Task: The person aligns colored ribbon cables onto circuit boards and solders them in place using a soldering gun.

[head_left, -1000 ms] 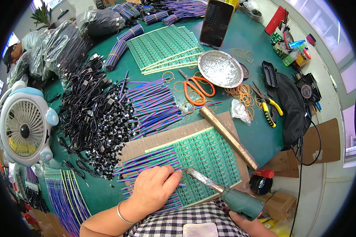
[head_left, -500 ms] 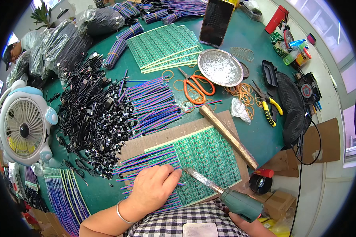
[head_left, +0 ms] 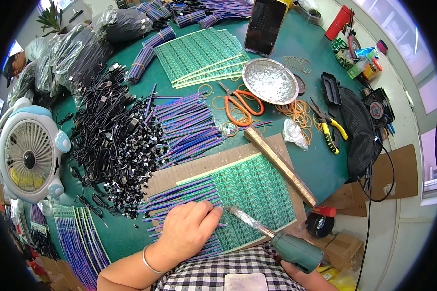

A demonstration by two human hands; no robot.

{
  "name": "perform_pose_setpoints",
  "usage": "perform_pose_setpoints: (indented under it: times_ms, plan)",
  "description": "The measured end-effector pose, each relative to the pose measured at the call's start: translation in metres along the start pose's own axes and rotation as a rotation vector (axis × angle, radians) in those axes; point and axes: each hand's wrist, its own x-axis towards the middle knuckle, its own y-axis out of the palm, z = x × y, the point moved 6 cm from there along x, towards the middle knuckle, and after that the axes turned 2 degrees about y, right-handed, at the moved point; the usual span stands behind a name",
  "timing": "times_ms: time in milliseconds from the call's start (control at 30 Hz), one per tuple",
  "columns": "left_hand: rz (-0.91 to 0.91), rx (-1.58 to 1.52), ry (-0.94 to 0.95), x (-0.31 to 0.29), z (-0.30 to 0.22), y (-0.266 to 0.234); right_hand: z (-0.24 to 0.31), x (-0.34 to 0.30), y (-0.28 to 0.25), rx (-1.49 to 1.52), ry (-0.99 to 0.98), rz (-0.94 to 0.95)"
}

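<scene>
My left hand [head_left: 189, 230] is closed, thumb and fingers pinched together on a short multicoloured ribbon wire [head_left: 220, 224] over a green circuit board panel [head_left: 257, 194]. Rows of such wires lie across the panel's left part. My right hand [head_left: 294, 270], partly hidden by the tool, is closed around the green handle of a soldering iron [head_left: 296, 250]. The iron's metal tip rests on or just above the panel beside my left fingertips; I cannot tell which. Beneath the panel lies a brown cardboard sheet [head_left: 179, 173].
A wooden bar [head_left: 281, 167] lies across the panel's right side. Beyond are loose ribbon wires [head_left: 189, 126], orange-handled scissors [head_left: 243, 106], a metal dish [head_left: 270, 81], pliers [head_left: 327, 126] and a phone [head_left: 264, 26]. Black cables [head_left: 102, 111] and a fan [head_left: 29, 153] stand left. One person is at the far left.
</scene>
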Motion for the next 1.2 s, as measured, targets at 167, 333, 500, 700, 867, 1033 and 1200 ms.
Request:
perform_pose_setpoints:
  times_ms: [167, 333, 500, 700, 867, 1033, 1200]
  plan:
    - [0.004, 0.007, -0.001, -0.001, 0.0, 0.0, -0.003, -0.003, -0.001, -0.002, 0.033, -0.011]
    - [0.008, 0.007, 0.0, 0.0, 0.0, 0.0, -0.007, -0.005, -0.003, -0.003, 0.068, -0.027]
    - [0.011, 0.013, -0.001, -0.001, -0.001, -0.001, 0.007, 0.001, -0.005, -0.635, -0.149, -0.041]
    - [0.002, 0.016, -0.002, -0.001, -0.001, 0.0, 0.002, 0.005, -0.008, -0.33, 0.169, 0.01]
    - [0.051, -0.054, -0.056, 0.0, 0.001, 0.001, 0.0, 0.002, -0.01, -0.248, 0.17, -0.024]
    - [0.06, -0.097, -0.091, 0.004, -0.003, -0.007, -0.005, -0.001, -0.015, -0.163, 0.165, -0.033]
    - [-0.013, -0.08, 0.005, 0.008, -0.015, -0.035, -0.001, -0.002, -0.01, 0.009, 0.274, -0.089]
